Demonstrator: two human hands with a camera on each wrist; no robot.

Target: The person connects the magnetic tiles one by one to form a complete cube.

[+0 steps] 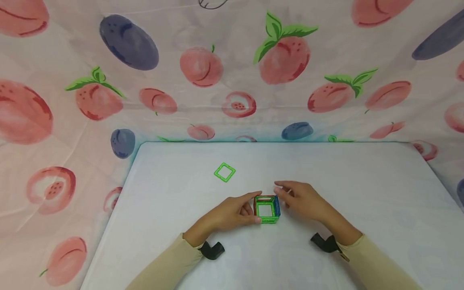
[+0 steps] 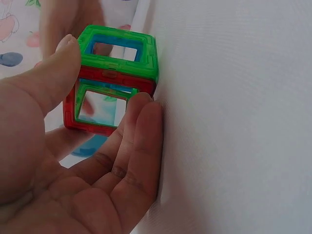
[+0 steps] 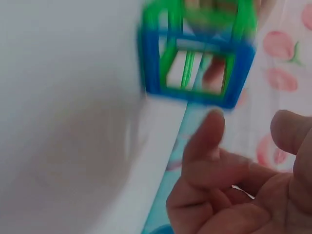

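Note:
A small cube (image 1: 268, 220) of hollow magnetic square tiles stands on the white table, its top side without a tile. Its front is green, its left side red and its right side blue (image 3: 195, 97). My left hand (image 1: 230, 213) grips it from the left, thumb at the near edge and index finger at the far edge; in the left wrist view the other fingers lie along the red side (image 2: 92, 127). Just right of the cube, my right hand (image 1: 302, 199) is held apart from it, fingers loosely bent and holding nothing.
A loose green square tile (image 1: 220, 177) lies flat on the table (image 1: 174, 173), behind and left of the cube. Fruit-printed cloth (image 1: 203, 104) hangs behind the table and along its sides. Each wrist carries a black mount (image 1: 213, 250).

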